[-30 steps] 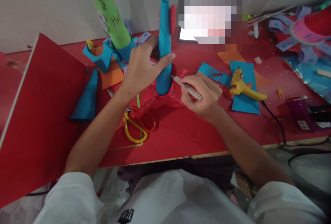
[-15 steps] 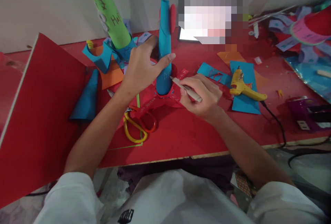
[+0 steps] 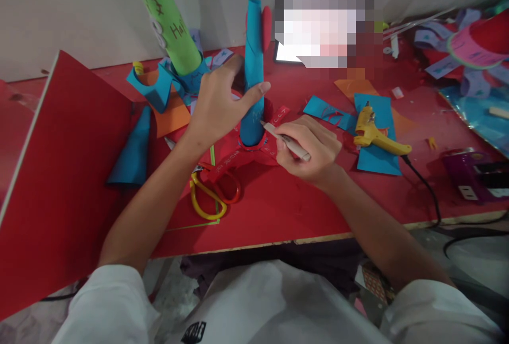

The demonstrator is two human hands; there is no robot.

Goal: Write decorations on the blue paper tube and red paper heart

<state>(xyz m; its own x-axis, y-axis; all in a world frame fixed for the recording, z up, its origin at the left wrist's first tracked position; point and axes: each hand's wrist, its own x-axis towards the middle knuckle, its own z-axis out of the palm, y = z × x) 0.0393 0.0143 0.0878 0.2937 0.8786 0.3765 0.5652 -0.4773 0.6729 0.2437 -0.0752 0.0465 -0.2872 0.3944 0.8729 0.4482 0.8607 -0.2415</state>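
Note:
A blue paper tube [image 3: 253, 63] stands upright on a red paper base with pale lettering on its strips. My left hand [image 3: 222, 97] is closed around the tube, its thumb across the front and its other fingers hidden behind. In my right hand [image 3: 312, 148] is a white marker pen [image 3: 293, 148], its tip at the lower right of the tube. Faint pale marks show on the blue paper beside the tip. Below my left hand, scissors [image 3: 209, 209] with one yellow and one red handle loop lie on the red table [image 3: 278, 206].
A tall green paper tube [image 3: 175, 31] with writing leans at the back left. A red board [image 3: 67, 174] stands at the left, with a blue paper cone [image 3: 133, 156] beside it. At right, a yellow glue gun [image 3: 377, 137] rests on blue paper, near a purple box [image 3: 473, 174].
The pen tip has shifted slightly down beside the tube. My left hand and the tube have stayed in place.

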